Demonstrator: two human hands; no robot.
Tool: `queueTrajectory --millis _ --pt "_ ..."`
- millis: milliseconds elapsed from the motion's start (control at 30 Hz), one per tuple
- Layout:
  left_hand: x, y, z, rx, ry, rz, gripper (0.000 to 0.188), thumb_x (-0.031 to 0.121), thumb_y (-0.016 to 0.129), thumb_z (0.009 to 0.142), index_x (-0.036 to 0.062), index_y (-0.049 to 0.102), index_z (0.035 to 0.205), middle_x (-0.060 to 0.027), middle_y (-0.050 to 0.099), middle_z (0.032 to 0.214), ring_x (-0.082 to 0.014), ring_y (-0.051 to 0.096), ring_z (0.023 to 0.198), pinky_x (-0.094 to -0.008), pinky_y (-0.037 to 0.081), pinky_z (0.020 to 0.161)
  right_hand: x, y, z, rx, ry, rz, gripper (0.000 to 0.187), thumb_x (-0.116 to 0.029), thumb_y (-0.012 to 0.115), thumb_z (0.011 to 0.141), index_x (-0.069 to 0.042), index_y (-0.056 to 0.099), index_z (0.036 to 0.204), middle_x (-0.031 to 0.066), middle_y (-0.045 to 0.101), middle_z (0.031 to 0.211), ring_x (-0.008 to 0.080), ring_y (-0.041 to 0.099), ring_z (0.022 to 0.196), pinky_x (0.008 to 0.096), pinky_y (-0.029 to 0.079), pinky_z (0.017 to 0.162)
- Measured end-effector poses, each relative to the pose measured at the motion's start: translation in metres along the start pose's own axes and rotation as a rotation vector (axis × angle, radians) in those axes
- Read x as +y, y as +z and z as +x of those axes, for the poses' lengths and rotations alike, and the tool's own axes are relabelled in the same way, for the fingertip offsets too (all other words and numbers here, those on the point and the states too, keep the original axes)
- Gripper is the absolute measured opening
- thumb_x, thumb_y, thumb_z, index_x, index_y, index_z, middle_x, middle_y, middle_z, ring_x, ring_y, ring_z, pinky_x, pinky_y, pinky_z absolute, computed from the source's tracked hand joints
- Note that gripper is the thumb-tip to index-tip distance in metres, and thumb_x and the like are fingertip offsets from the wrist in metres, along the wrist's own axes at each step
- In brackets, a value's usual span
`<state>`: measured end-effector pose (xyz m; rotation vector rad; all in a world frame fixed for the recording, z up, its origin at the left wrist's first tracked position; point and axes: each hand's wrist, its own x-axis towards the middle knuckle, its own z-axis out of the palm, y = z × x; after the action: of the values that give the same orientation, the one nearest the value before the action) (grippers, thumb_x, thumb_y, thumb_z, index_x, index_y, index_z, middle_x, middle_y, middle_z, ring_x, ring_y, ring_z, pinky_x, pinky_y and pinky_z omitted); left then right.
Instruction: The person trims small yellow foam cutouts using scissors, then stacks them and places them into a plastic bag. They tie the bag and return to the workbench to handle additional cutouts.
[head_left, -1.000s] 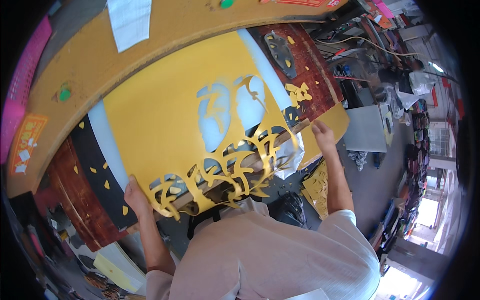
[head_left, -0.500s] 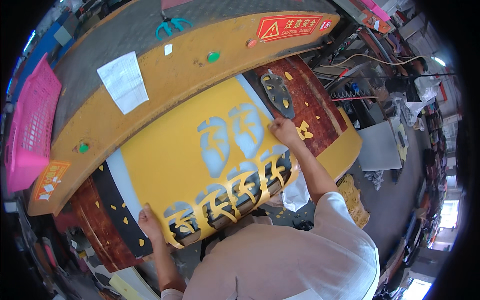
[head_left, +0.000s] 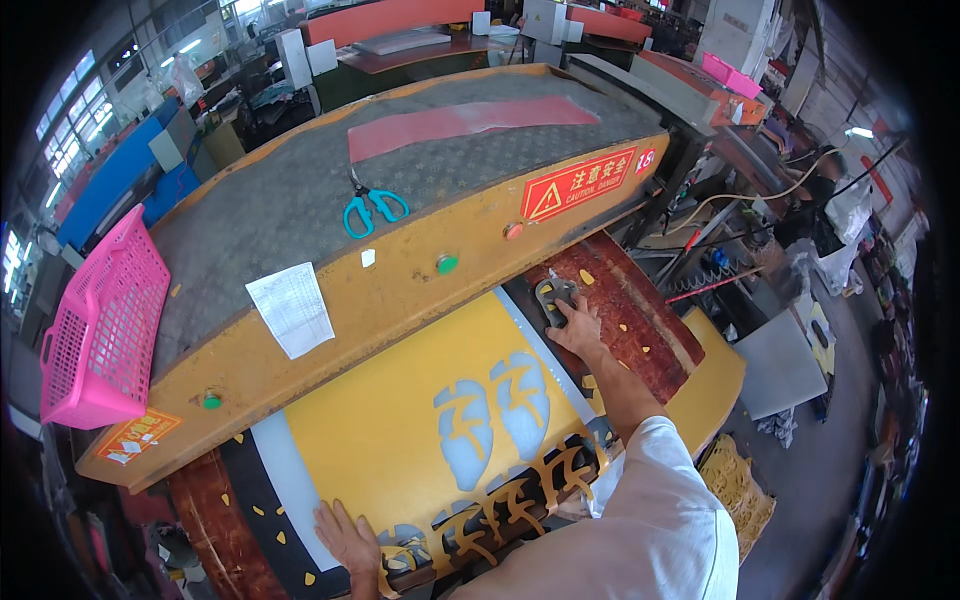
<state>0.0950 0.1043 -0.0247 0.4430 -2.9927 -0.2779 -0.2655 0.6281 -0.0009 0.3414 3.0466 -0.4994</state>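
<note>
A yellow sheet (head_left: 385,400) lies on a white board (head_left: 270,450) under the orange beam of a press. Foot-sole-shaped holes are cut through its near part, and its near edge hangs over in thin strips. My left hand (head_left: 347,537) rests flat with fingers spread on the sheet's near left edge. My right hand (head_left: 578,328) reaches to the far right, fingers curled on a dark metal sole-shaped cutting die (head_left: 546,297). Part of that die is hidden under the hand. It sits on the dark strip right of the sheet.
The press beam (head_left: 400,290) carries green and red buttons and a paper sheet (head_left: 291,309). On its top lie teal-handled scissors (head_left: 374,210), a red strip (head_left: 470,125) and a pink basket (head_left: 110,325). Small yellow scraps dot the brown bed (head_left: 640,300).
My right hand has left the sheet's right edge and moved onto the cutting die. My left hand has opened flat on the sheet. The view has tilted up, showing more of the press top.
</note>
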Motion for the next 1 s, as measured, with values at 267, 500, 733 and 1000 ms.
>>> queueTrajectory --millis 267,500,733,1000 --pt "0.002 -0.003 0.0 0.03 -0.001 -0.006 0.062 0.032 0.052 0.1 -0.0017 0.045 0.151 -0.0278 0.034 0.161 -0.0479 0.025 0.152 -0.059 0.013 0.124 0.047 -0.109 -0.054 -0.174 0.277 1.683 0.066 -0.048 0.068 0.09 -0.001 0.058 0.136 0.0203 0.071 0.115 0.0341 0.07 0.106 0.0469 0.06 0.088" --pt "-0.002 0.004 -0.004 0.066 0.015 0.042 0.062 0.03 0.052 0.099 -0.0009 0.045 0.151 -0.0271 0.035 0.16 -0.0473 0.026 0.151 -0.059 0.014 0.124 0.064 -0.073 -0.168 0.198 0.065 2.824 0.076 -0.062 0.048 0.095 -0.007 0.05 0.147 0.0272 0.052 0.146 0.0513 0.051 0.128 0.0599 0.051 0.101" --pt "-0.003 0.009 -0.002 0.066 0.015 0.014 0.06 0.029 0.053 0.098 -0.0002 0.045 0.151 -0.0261 0.034 0.161 -0.0468 0.026 0.151 -0.0599 0.016 0.123 0.084 -0.058 -0.171 0.204 0.32 2.9 0.071 -0.059 0.049 0.094 -0.011 0.052 0.145 0.0239 0.052 0.145 0.0483 0.05 0.128 0.0609 0.05 0.102" --pt "-0.01 0.015 0.001 0.076 -0.013 0.009 0.063 0.029 0.059 0.095 -0.0001 0.049 0.15 -0.0282 0.039 0.158 -0.0471 0.033 0.148 -0.0587 0.019 0.123 0.088 -0.053 -0.19 0.312 0.441 2.939 0.074 -0.063 0.039 0.098 -0.01 0.05 0.148 0.0233 0.051 0.149 0.048 0.048 0.133 0.0635 0.047 0.105"
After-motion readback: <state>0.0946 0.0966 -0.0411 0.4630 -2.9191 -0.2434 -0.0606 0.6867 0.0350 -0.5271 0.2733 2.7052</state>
